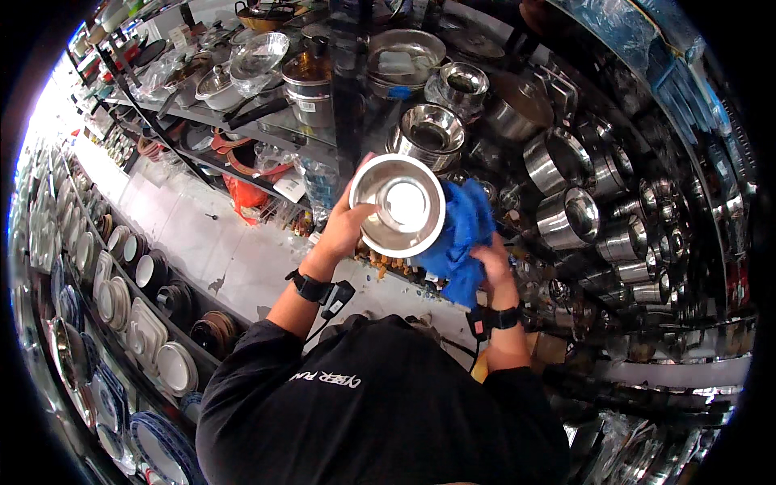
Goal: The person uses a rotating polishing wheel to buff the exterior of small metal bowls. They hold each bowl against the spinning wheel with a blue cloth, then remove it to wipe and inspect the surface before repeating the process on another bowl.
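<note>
My left hand (343, 229) grips a shiny stainless steel bowl (402, 202) by its left rim, with the thumb over the inner edge. The bowl's open side faces up toward me. At its right, my right hand (493, 263) is closed on a crumpled blue cloth (461, 238), which touches the bowl's outer right side. The fingers of that hand are partly hidden by the cloth. Just beyond the bowl, a stack of steel bowls (432, 133) stands on the shelf.
Steel pots (558, 162) crowd the shelving at the right. Pans and a lidded pot (311, 85) fill the shelf ahead, beside a dark upright post (349, 97). Racks of plates (176, 368) line the left side of the tiled aisle (190, 218). A red plastic bag (242, 196) hangs low.
</note>
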`<state>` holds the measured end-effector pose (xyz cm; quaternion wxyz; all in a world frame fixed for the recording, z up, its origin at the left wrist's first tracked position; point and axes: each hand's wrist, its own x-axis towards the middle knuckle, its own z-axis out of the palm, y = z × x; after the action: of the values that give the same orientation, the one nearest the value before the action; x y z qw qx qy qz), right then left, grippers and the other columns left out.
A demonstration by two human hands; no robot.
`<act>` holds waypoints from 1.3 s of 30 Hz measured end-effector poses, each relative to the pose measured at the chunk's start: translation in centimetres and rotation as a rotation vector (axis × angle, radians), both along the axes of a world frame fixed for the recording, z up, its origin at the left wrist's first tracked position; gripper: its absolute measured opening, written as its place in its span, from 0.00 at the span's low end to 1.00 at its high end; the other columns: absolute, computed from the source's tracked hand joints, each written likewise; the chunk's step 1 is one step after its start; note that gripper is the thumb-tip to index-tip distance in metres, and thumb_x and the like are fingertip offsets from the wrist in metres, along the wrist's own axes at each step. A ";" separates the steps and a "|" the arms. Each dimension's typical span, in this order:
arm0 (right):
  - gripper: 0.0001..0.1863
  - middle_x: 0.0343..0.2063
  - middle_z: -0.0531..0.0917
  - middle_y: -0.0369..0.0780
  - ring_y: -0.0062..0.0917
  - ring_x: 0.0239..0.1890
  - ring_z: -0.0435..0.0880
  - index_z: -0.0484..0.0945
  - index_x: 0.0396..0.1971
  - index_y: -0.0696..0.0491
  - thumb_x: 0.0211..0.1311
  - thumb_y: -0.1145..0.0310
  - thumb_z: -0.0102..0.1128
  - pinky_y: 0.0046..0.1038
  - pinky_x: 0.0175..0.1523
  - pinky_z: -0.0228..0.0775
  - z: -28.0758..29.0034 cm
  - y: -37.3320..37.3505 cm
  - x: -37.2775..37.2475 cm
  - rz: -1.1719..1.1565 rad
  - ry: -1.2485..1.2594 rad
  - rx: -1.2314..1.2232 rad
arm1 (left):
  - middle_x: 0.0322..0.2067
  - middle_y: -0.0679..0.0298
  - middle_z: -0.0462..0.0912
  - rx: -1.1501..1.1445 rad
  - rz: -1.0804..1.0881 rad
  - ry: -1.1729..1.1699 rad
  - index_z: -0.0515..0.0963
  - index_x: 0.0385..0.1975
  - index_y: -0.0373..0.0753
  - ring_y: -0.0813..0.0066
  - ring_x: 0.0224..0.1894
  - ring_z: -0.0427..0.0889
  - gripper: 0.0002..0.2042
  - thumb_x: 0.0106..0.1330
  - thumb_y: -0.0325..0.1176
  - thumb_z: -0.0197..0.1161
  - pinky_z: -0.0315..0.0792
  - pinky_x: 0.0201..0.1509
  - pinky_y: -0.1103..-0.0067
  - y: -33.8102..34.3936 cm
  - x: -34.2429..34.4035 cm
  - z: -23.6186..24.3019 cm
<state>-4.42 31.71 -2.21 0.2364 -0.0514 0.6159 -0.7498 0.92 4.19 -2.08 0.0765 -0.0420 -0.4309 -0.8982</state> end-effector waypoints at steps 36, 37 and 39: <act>0.29 0.49 0.78 0.39 0.24 0.49 0.77 0.68 0.57 0.56 0.52 0.67 0.60 0.27 0.55 0.68 -3.6 2.4 0.1 0.176 0.153 0.017 | 0.55 0.60 0.71 0.057 -0.025 -0.254 0.61 0.63 0.35 0.72 0.57 0.70 0.27 0.60 0.21 0.50 0.63 0.62 0.77 -1.8 0.2 -6.2; 0.30 0.49 0.78 0.39 0.25 0.49 0.77 0.68 0.58 0.55 0.50 0.69 0.61 0.27 0.54 0.68 -2.8 2.2 0.1 0.180 0.232 0.001 | 0.54 0.60 0.72 0.058 -0.074 -0.295 0.62 0.62 0.35 0.72 0.57 0.70 0.26 0.61 0.22 0.50 0.63 0.62 0.76 -1.8 0.6 -6.6; 0.30 0.48 0.79 0.43 0.30 0.49 0.79 0.70 0.56 0.54 0.49 0.66 0.62 0.28 0.53 0.69 -1.7 -0.1 0.5 0.235 0.399 0.401 | 0.53 0.60 0.73 -0.087 -0.092 -0.326 0.63 0.61 0.35 0.74 0.55 0.71 0.22 0.68 0.31 0.51 0.64 0.60 0.79 -0.7 0.4 -6.9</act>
<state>-3.94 31.65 -3.94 0.2012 -0.2207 0.7757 -0.5560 1.36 3.46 -9.01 -0.0374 0.0814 -0.4735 -0.8762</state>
